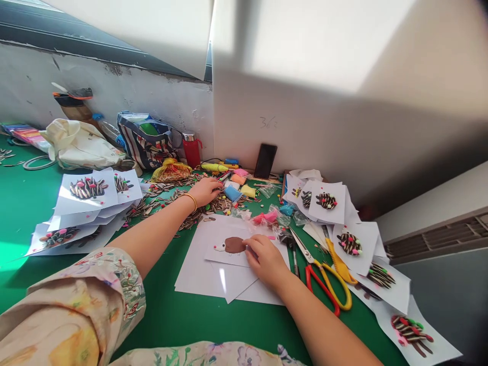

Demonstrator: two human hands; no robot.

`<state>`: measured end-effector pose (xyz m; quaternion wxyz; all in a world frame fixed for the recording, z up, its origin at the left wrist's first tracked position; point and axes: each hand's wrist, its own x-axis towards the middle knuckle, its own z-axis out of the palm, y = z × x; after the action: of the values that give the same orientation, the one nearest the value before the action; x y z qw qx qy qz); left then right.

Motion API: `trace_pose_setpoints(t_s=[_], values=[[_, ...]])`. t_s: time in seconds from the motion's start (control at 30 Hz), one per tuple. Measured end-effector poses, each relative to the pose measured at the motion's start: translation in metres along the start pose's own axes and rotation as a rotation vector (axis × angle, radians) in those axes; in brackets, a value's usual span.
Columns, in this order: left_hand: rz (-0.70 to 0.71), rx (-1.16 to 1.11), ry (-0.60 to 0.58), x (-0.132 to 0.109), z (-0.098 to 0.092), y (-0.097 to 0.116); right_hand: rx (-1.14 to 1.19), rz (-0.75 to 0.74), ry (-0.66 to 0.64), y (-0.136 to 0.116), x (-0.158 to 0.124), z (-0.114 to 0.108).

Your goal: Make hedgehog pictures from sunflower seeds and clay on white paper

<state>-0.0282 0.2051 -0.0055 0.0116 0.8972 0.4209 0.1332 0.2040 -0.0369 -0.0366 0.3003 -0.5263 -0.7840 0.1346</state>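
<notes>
On the green table (38,213), left hand (205,191) lies open on sunflower seeds (217,206), right hand's (265,259) grip curled against a clay hedgehog (234,245).

White paper card (229,256) with a flat brown clay oval (234,245), white-and-red tip at its left end, lying on loose white sheets (213,282). Right hand (265,260) on the card, fingers just at the oval's right end. Left hand (206,192) resting on a scattered heap of striped sunflower seeds (183,207), beyond the card.
</notes>
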Motion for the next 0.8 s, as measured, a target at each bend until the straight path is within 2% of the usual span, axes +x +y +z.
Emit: trace_pose_setpoints(t_s=[0.1,0.23,0.43,0.6,0.7,0.8], values=[[0.033,-0.002,-0.029,0.006,0.007,0.009,0.0,0.002,-0.004,0.0,0.0,-0.001],[0.0,0.022,-0.073,0.001,0.004,0.006,0.002,-0.003,-0.007,0.0,0.0,-0.001],[-0.071,0.053,-0.143,-0.03,-0.025,-0.014,0.007,0.002,-0.015,0.001,-0.002,-0.001],[-0.115,0.056,-0.093,-0.053,-0.048,-0.022,0.017,0.006,-0.019,0.0,-0.001,-0.002],[-0.086,0.017,-0.055,-0.066,-0.052,-0.019,0.021,0.017,-0.016,0.001,-0.002,-0.002],[-0.077,0.025,-0.052,-0.085,-0.047,-0.012,0.025,0.016,-0.012,0.002,-0.002,-0.001]])
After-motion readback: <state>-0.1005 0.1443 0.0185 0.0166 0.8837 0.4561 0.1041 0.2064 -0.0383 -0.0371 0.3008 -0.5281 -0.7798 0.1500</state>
